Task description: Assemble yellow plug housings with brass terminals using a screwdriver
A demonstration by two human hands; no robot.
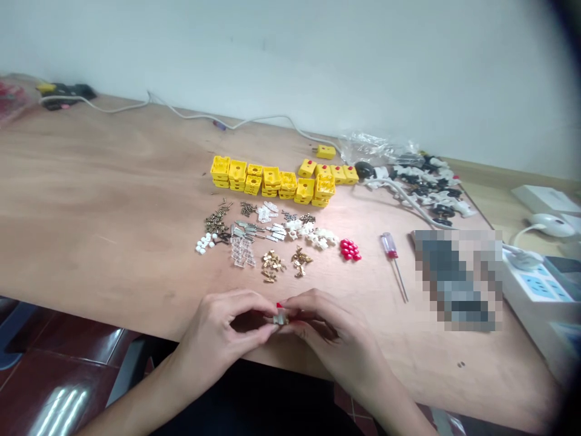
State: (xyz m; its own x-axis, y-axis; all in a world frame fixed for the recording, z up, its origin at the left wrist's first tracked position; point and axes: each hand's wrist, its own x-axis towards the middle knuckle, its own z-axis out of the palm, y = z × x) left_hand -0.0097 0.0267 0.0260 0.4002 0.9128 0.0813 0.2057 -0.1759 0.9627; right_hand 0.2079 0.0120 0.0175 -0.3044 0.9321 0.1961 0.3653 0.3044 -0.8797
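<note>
Close to the table's front edge, my left hand (231, 324) and my right hand (329, 324) meet fingertip to fingertip around a small white switch piece (280, 317) with a red button on top. Both hands pinch it from the sides, and fingers cover part of it. Just beyond my hands lie brass contact pieces (272, 261), more brass parts (301, 261), clear plastic pieces (242, 251) and a cluster of red buttons (350, 249). White plastic holders (311, 233), flat metal pins (247, 230) and small white caps (206, 243) spread behind them.
Stacked yellow housings (271, 181) form a row, with yellow units with red buttons (336, 174) beside them. A screwdriver (394, 260) lies at right, near a blurred-out object (454, 278). Black and white parts (426, 188), a plastic bag (379, 148) and a power strip (540, 281) stand farther right.
</note>
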